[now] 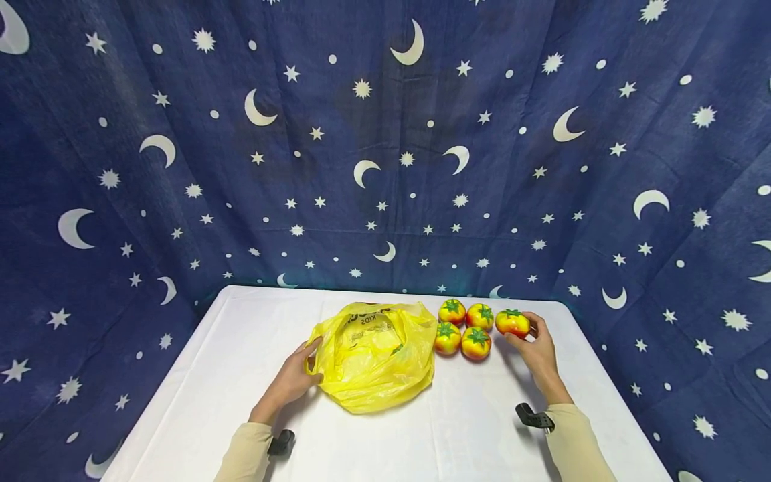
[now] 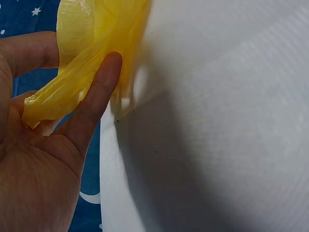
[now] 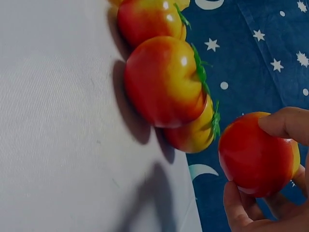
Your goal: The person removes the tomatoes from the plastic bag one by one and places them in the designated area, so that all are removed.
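Note:
A yellow plastic bag point(image 1: 376, 385) lies on the table with its mouth spread open upward and dark print on its far inner side. A small bit of green shows inside it; what that belongs to is hidden. My left hand point(image 1: 293, 376) grips the bag's left edge, and in the left wrist view the gathered plastic point(image 2: 72, 92) runs between the fingers and thumb. Held by the fingertips of my right hand point(image 1: 540, 348) is a red-yellow toy tomato point(image 1: 512, 323) with green leaves on top. In the right wrist view this tomato point(image 3: 256, 154) appears raised off the table.
Several similar toy tomatoes point(image 1: 476, 343) stand in a close group between the bag and my right hand. They sit on a white-covered table point(image 1: 385, 448). A blue curtain point(image 1: 385, 134) with moons and stars surrounds its back and sides.

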The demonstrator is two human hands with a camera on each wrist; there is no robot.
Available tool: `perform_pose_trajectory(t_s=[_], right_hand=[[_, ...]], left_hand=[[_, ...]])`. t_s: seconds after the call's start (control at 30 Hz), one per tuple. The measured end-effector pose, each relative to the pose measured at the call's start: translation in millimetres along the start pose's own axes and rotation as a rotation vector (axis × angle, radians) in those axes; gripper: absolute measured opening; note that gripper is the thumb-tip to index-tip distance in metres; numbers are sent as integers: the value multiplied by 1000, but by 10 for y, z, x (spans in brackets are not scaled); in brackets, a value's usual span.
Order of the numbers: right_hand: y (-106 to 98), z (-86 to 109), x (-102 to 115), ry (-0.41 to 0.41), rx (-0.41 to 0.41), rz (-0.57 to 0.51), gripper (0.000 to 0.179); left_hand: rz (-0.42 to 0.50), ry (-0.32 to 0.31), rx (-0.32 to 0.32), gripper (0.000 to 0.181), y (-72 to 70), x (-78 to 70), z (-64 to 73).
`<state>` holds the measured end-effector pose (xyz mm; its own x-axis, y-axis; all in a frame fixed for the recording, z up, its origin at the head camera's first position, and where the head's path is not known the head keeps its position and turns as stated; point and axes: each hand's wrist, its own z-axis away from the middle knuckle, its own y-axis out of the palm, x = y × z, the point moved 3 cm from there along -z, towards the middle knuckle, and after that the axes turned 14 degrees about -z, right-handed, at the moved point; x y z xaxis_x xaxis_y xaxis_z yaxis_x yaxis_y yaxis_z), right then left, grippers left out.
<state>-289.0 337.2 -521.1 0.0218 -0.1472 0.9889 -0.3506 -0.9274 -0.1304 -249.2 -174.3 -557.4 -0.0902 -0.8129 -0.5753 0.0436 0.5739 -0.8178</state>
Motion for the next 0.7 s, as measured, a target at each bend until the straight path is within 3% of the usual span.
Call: perform_pose_trajectory(t_s=[0.3, 0.7], right_hand=[[-35, -103, -119, 9, -19, 4, 67], [-16, -209, -277, 77, -27, 24, 70]], left_hand=[[27, 14, 0, 85, -4, -3, 13], [-10, 29, -25, 83, -6, 25, 21]])
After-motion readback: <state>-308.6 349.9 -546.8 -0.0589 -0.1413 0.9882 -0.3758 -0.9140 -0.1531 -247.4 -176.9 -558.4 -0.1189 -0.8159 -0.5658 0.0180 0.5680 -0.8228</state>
